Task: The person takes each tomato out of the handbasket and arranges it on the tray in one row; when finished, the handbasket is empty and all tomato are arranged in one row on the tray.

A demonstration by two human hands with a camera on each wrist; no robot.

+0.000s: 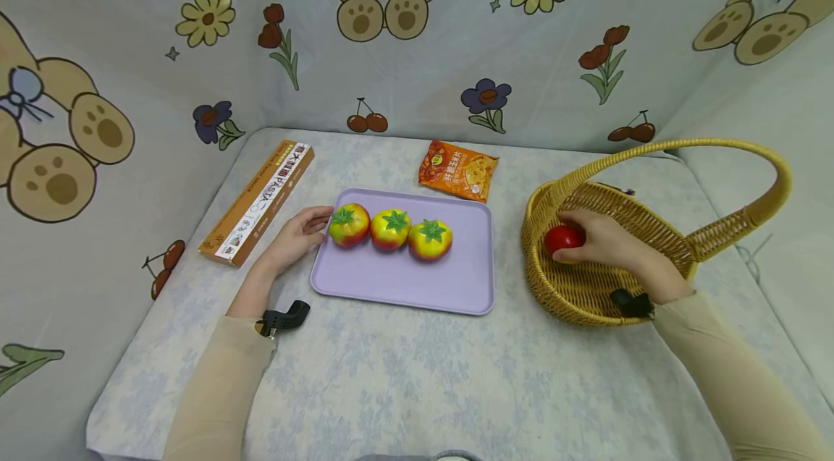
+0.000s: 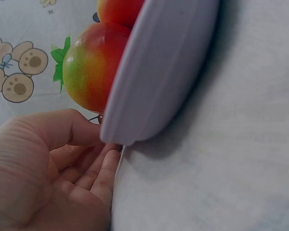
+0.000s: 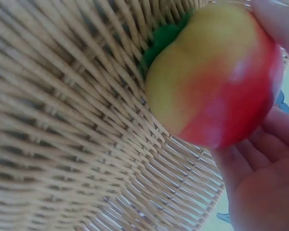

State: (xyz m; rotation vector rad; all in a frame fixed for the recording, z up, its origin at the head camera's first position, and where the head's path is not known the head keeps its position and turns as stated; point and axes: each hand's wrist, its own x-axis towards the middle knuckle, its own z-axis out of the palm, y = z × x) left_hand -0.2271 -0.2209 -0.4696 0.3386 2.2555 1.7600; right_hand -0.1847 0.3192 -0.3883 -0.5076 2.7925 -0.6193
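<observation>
In the basket my right hand (image 1: 602, 237) grips a red-and-yellow tomato-like fruit (image 3: 214, 82) between thumb and fingers. Green leaves on the fruit point toward the woven wall in the right wrist view. The wicker basket (image 1: 541, 284) has a tall arched handle. Three similar fruits stand in a row on a lilac tray (image 1: 404, 291): the left fruit (image 1: 349, 224), the middle fruit (image 1: 391, 231) and the right fruit (image 1: 430, 241). At the tray's left edge rests my left hand (image 1: 296, 237), thumb and fingertips against the rim, fingers loosely bent.
A long pasta box (image 1: 257, 204) lies left of the tray. Behind the tray is an orange snack packet (image 1: 458, 170). A patterned cloth (image 1: 404, 381) covers the table, and a printed curtain (image 1: 449, 5) hangs at its back and sides.
</observation>
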